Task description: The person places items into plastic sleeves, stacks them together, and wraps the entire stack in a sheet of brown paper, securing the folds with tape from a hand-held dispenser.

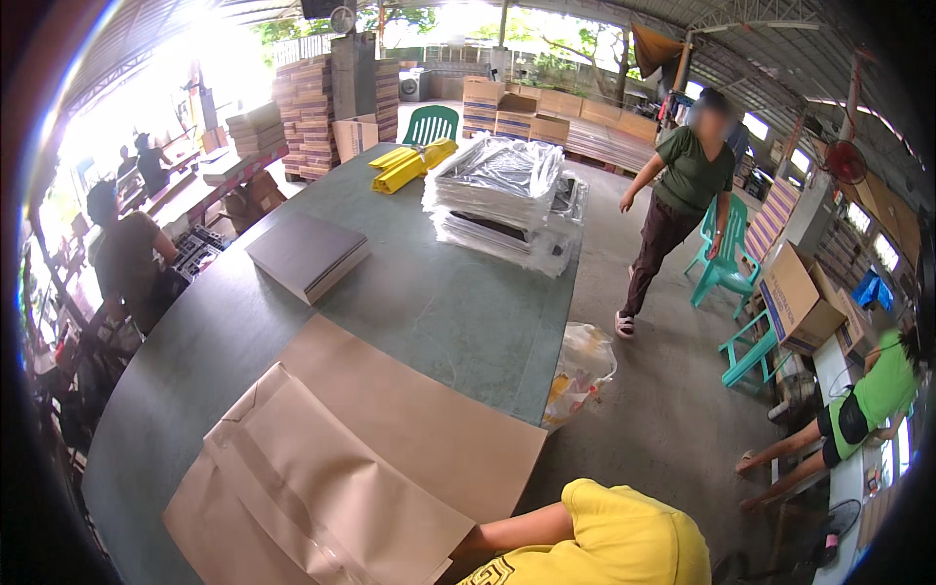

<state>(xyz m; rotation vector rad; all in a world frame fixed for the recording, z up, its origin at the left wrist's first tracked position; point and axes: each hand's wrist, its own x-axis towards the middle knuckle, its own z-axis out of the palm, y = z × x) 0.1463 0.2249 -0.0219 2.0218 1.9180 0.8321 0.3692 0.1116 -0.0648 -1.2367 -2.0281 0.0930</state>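
A large sheet of brown paper [429, 409] lies on the near part of the green table. On top of it rests a wrinkled, folded brown paper piece [312, 478], with a shiny tape-like strip across it. My right forearm [526, 529], below a yellow sleeve, reaches left to the near edge of this paper. The paper hides my right hand, so its fingers do not show. My left hand is out of sight. Farther up the table sits a neat stack of grey flat sheets or boards [307, 249].
The green table [458, 341] also bears a pile of plastic-wrapped flat items [497, 195] and yellow folded pieces [414, 164]. A plastic bag [582, 366] stands by its right edge. A person [692, 171] walks on the right, near green chairs [726, 258] and cartons [799, 297].
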